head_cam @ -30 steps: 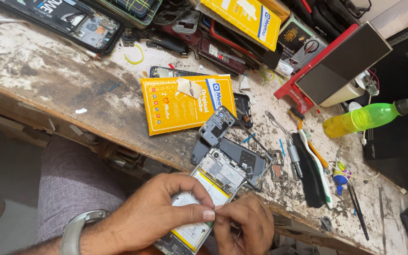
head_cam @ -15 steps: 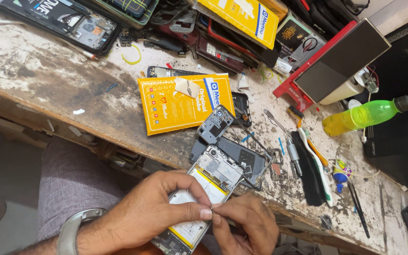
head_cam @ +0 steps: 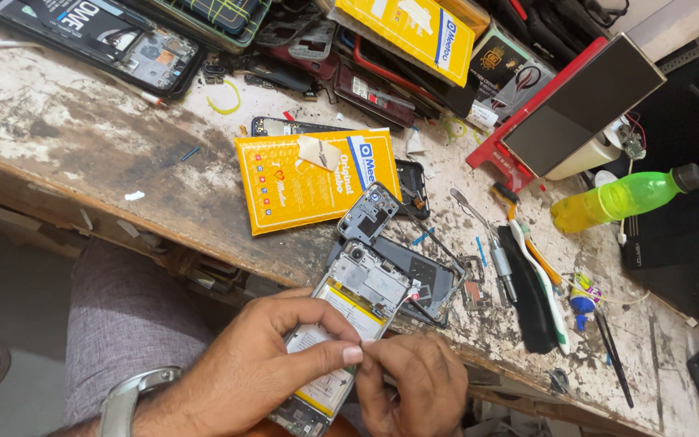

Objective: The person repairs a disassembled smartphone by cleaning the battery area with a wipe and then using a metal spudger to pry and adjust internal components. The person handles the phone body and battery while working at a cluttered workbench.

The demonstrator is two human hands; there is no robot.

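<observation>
Head view, near to far. At the lower edge, the left hand [head_cam: 260, 372], a metal watch [head_cam: 127, 400] on its wrist, grips an opened smartphone [head_cam: 349, 320] with its back cover off; thumb and fingers are curled narrowly around the phone's sides. The phone is held tilted over the person's lap, just in front of the bench edge, camera end pointing away. The right hand [head_cam: 414, 384] lies against the phone's right side, its fingertips [head_cam: 378, 356] pinched together beside the left thumb; whether they grip anything small cannot be told. Beyond the phone, on the worn workbench [head_cam: 66, 137], lie a dark phone frame [head_cam: 422, 275] and a small grey camera housing [head_cam: 370, 212], touching a yellow packet [head_cam: 301, 186]. To the right lie a screwdriver [head_cam: 499, 263], a toothbrush [head_cam: 540, 283] and a black flat case [head_cam: 527, 299]. Farther right lies a green bottle [head_cam: 620, 198] on its side. At the far edge are a red stand with a dark panel [head_cam: 580, 105], a second yellow packet [head_cam: 410, 32] and a dismantled phone [head_cam: 131, 40].
</observation>
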